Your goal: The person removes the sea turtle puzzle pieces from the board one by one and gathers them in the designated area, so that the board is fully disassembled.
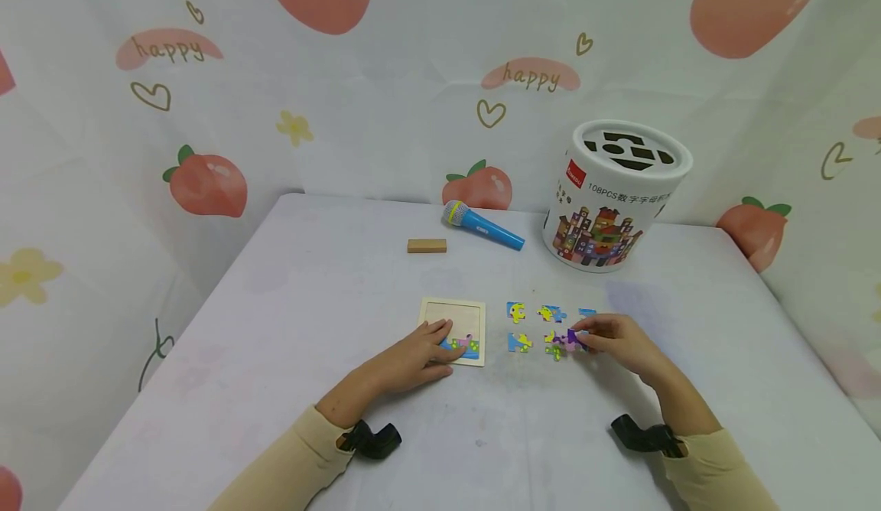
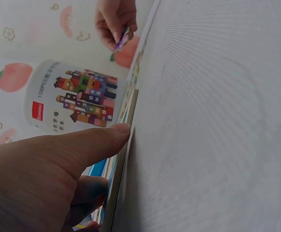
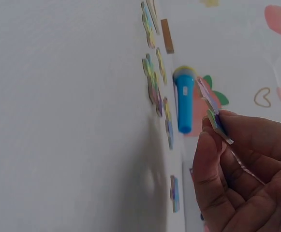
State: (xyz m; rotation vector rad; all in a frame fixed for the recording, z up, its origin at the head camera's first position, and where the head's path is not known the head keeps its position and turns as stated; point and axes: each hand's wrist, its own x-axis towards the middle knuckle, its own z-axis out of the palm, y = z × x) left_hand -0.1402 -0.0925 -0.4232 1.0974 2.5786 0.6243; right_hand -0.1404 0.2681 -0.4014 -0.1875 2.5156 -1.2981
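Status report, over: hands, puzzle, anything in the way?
Left hand on puzzle tray. Right hand pinching a lifted piece. Tray partly filled. Loose pieces between tray and right hand.

A white cloth wall (image 1: 385,128) fills the upper part of the head view, printed with coral peaches (image 1: 206,184), yellow flowers (image 1: 27,275) on the left, outlined hearts (image 1: 492,113), and the word "happy" (image 1: 169,51) at upper left and upper centre. In front of it, a pale white table (image 1: 275,327) widens from mid-frame to the bottom edge. The light is even, leaving soft shadows (image 3: 140,208) on the table.
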